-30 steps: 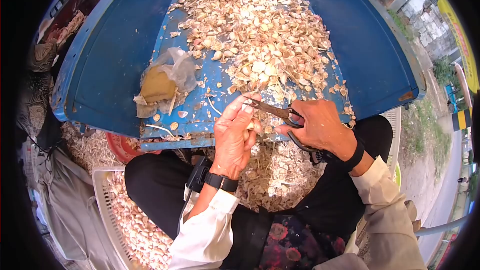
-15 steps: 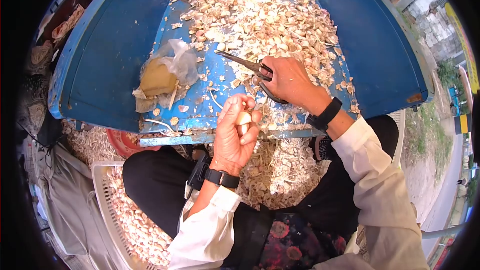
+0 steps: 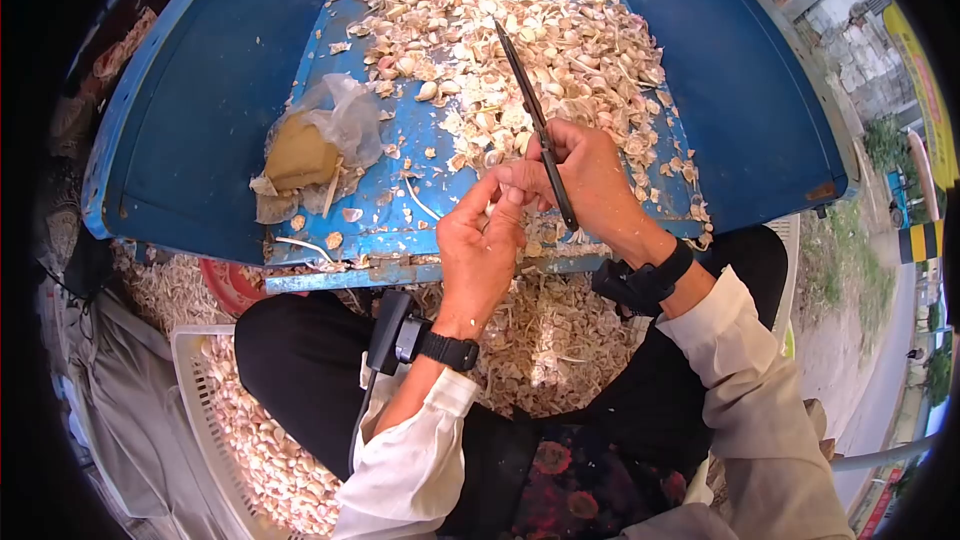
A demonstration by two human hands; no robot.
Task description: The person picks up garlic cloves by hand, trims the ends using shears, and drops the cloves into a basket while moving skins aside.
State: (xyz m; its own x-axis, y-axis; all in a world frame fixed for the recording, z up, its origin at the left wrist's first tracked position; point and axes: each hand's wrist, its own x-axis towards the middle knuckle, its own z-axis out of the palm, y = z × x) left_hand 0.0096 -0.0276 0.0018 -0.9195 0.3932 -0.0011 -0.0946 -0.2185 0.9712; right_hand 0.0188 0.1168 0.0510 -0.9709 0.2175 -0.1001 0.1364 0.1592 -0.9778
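Just inside the near edge of the blue metal tray (image 3: pixel 740 100), as the head view shows, two bare hands come together, their fingertips touching or nearly so. The right hand (image 3: pixel 600 175) is closed round a pair of scissors (image 3: pixel 522 75), seen almost edge-on: dark, slim and straight, blackish along the whole length, narrowing to a point that reaches over the garlic heap (image 3: pixel 580 25) toward the tray's far edge, while the handle end comes out on the near side of the hand. Turned this way, the blades read as one narrow line, and whether they are parted cannot be told. The left hand (image 3: pixel 480 250) is bent inward, thumb and fingers pinching a pale piece of garlic (image 3: pixel 490 208); only a small whitish patch shows between them, so its full shape is hidden. Beyond the hands, the heap spreads from the tray's middle to its far edge, cream and beige, with pinkish cloves, papery skins and thin dry stalks mixed in. Toward the tray's near left corner lies a clear plastic bag (image 3: pixel 350 115), partly round a tan block (image 3: pixel 302 155), and a pale stalk (image 3: pixel 305 248) rests by the near edge. Below that corner shows a red basin (image 3: pixel 225 285), and nearer the person a whitish crate (image 3: pixel 190 370) holds pinkish-white cloves (image 3: pixel 265 450)
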